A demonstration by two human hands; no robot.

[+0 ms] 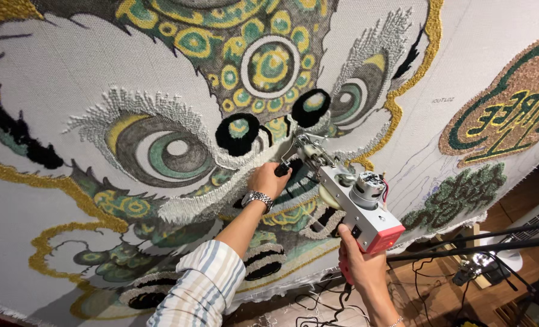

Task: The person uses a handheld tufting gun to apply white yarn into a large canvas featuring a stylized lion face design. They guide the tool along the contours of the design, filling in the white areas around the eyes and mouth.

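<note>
A grey metal tufting gun with a red base (348, 197) is held against the stretched white tufting cloth bearing a green-and-yellow lion-face design (51, 91). The left hand (269, 180), at the gun's 9 o'clock, is closed round its black front handle. The right hand (359, 257), at 6 o'clock, is clenched on the rear grip.

Your tufting gun (348, 200), silver with a red base and exposed motor, tilts nose-first against the stretched cloth (69, 85), just below its two black tufted circles.
</note>
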